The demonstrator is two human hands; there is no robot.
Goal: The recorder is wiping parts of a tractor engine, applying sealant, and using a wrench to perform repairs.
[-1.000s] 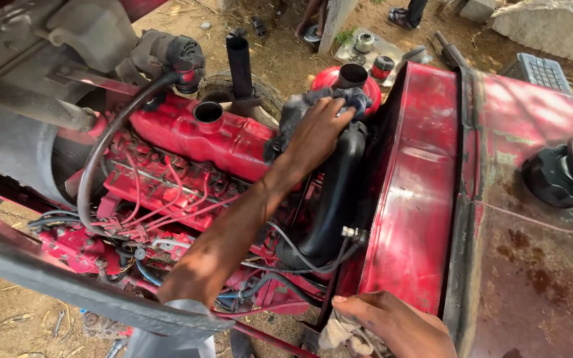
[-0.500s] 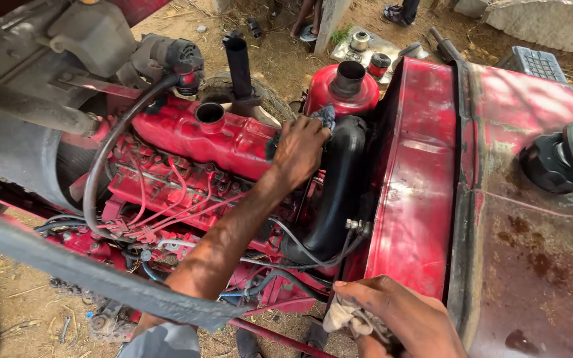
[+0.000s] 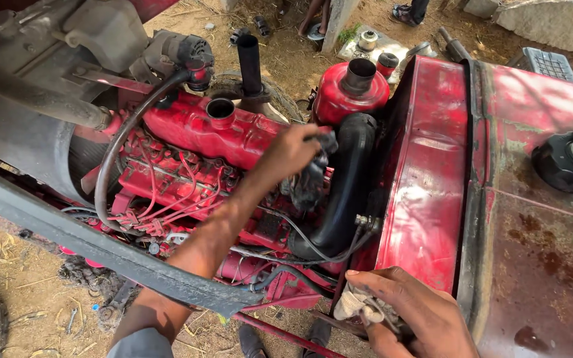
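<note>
We note a change over the last second: the left hand [image 3: 293,151] has come off the top of the thick black rubber hose [image 3: 347,179] and drawn back toward the red cast engine block [image 3: 193,142]. It is now clenched on a dark, crumpled rag [image 3: 313,179], which hangs against the inner side of the hose, between hose and block. In our judgement the work has moved from the hose's top bend down into that gap.

The right hand [image 3: 406,311] has moved up and now rests at the lower edge of the red painted sheet-metal panel [image 3: 426,179]. It is closed around a pale, soiled cloth [image 3: 359,303], bunched under the fingers.

Edges and room: the left forearm crosses over a grey steel frame bar [image 3: 101,248] that runs diagonally below the engine. Thin black cables [image 3: 300,229] loop just beneath the wrist. The hose and panel close the gap on the right side, so room there is tight. Above the block the space is open, save for the upright black pipe [image 3: 249,63] and the red round canister [image 3: 349,99] standing behind the hose. The ground beyond carries loose parts, well apart from both hands.
</note>
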